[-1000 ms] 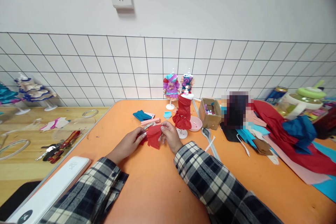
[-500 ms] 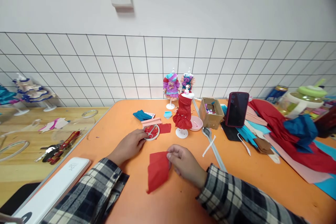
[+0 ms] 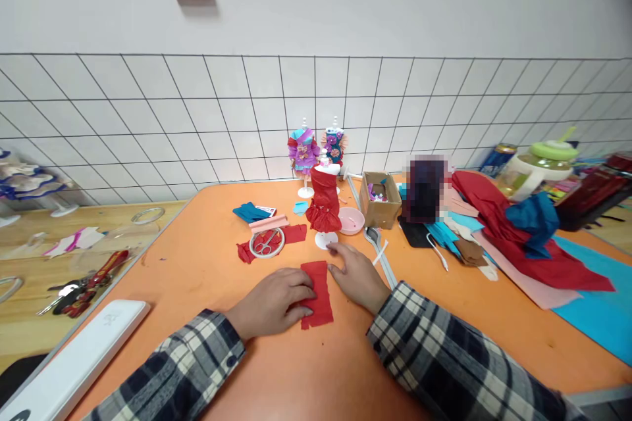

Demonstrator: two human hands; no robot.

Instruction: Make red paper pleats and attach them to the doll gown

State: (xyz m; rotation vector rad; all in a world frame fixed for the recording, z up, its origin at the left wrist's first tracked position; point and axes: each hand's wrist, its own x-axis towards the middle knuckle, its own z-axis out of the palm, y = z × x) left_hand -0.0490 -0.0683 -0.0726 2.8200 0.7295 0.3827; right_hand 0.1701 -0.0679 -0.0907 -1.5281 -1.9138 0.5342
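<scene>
A piece of red crepe-like paper (image 3: 320, 296) lies flat on the orange table in front of me. My left hand (image 3: 276, 301) rests with its fingers stretched over the paper's left edge. At the paper's upper right is my right hand (image 3: 359, 277), fingers apart, with its fingertips by the white base of a small dress form (image 3: 324, 200). That form wears a gathered red dress. To the left, a white-handled pair of scissors (image 3: 267, 243) lies on more red scraps.
Two dressed mini forms (image 3: 304, 154) stand behind. A pink dish (image 3: 351, 221), small cardboard box (image 3: 380, 200) and blurred-out phone (image 3: 425, 191) stand to the right, beside piled coloured sheets (image 3: 523, 250). A white oblong device (image 3: 83, 358) lies at left.
The red paper, held up by my right hand before, now lies on the table. My left hand has left the scissors and come over to the paper. The view has shifted right.
</scene>
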